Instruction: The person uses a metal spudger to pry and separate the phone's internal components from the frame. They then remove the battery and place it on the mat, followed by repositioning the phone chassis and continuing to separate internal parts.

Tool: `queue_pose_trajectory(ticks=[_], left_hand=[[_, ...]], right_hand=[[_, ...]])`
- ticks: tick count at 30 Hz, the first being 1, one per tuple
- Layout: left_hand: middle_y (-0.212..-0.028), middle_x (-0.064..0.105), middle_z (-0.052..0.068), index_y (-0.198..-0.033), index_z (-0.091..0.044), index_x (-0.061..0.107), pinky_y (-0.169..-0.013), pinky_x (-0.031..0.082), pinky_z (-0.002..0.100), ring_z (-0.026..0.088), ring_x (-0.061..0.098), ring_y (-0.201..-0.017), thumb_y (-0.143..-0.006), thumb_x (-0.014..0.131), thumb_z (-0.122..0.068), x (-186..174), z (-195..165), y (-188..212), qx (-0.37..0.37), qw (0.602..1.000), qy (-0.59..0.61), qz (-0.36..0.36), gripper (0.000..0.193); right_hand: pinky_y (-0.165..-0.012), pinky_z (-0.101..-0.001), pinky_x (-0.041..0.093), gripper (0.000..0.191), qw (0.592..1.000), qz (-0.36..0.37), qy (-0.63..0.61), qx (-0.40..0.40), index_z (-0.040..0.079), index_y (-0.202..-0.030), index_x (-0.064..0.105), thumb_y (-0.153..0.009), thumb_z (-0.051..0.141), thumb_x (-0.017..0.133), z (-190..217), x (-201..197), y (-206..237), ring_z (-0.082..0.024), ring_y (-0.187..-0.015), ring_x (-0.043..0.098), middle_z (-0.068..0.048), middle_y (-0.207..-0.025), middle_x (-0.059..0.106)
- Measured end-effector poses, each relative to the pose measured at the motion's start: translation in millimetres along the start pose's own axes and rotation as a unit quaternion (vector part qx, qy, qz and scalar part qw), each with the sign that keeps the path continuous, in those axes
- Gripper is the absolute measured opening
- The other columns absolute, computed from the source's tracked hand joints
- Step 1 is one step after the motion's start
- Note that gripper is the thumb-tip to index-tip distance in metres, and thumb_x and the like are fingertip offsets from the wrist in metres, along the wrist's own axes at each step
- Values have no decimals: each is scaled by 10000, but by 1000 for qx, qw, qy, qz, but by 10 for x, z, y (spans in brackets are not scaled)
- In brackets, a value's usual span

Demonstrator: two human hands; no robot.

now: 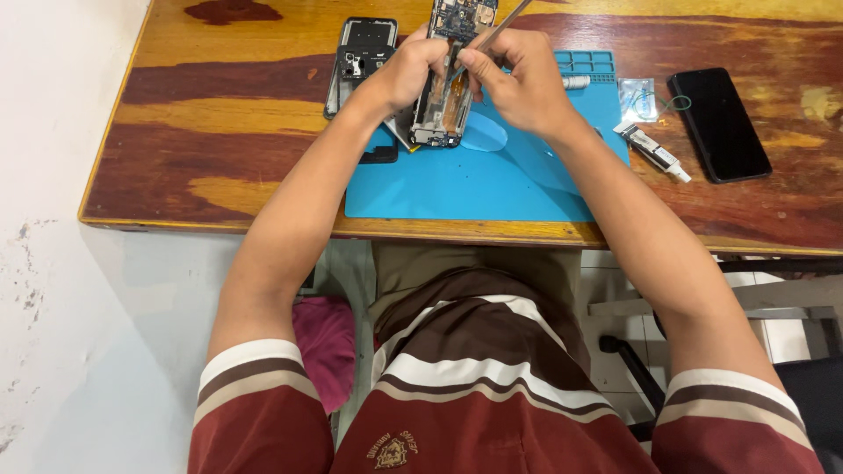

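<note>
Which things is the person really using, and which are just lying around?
In use:
- opened phone, held by left hand
- tweezers, in right hand
- blue mat underneath

Lying about:
- phone back frame
- black phone
- small tube
- little clear bag

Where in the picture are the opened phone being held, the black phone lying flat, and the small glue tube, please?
opened phone (442, 101), head view, exposed middle.
black phone (720, 123), head view, screen centre.
glue tube (654, 152), head view, mid body.
</note>
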State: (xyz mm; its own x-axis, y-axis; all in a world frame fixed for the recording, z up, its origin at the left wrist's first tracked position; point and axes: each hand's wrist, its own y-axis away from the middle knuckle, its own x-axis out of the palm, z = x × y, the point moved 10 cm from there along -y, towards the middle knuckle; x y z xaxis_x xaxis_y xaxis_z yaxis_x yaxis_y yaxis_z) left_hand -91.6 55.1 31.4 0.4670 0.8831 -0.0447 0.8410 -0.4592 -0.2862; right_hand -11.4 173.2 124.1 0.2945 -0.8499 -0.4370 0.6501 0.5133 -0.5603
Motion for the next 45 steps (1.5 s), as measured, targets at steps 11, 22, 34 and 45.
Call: queue_pose_trajectory(ticks=[11, 22, 34, 45], left_hand=[[-771, 551, 24, -892, -31, 596, -699, 453, 283, 120, 516, -732, -926, 476, -167, -9, 15, -34, -7, 1000, 14, -13, 184], [-768, 606, 68, -833, -20, 577, -706, 508, 317, 161, 584, -744, -895, 473, -151, 43, -29, -31, 0, 1000, 22, 5, 178], [-832, 637, 105, -970, -9, 620, -688, 496, 308, 186, 575, -737, -900, 459, -130, 28, 4, -29, -6, 1000, 18, 4, 213], [-802, 593, 55, -969, -13, 613, -687, 492, 286, 150, 561, -738, -862, 457, -132, 30, -76, -4, -9, 1000, 0, -11, 224]], right_hand=[[-612, -257, 489, 214, 999, 10, 44, 12, -8, -954, 714, -1104, 139, 677, 22, 0, 3, -87, -667, 642, -43, -734, 686], [-598, -263, 484, 198, 998, 13, 50, 24, -28, -978, 706, -1099, 126, 674, -3, 33, 5, -90, -667, 634, -47, -744, 678], [-589, -251, 472, 216, 999, -1, 5, 37, -11, -997, 696, -1115, 167, 663, -82, 35, 17, -63, -674, 618, -20, -758, 664], [-577, -237, 483, 231, 998, -15, -26, 55, -18, -995, 682, -1124, 169, 642, -90, 31, 14, -64, -687, 624, -12, -776, 649]])
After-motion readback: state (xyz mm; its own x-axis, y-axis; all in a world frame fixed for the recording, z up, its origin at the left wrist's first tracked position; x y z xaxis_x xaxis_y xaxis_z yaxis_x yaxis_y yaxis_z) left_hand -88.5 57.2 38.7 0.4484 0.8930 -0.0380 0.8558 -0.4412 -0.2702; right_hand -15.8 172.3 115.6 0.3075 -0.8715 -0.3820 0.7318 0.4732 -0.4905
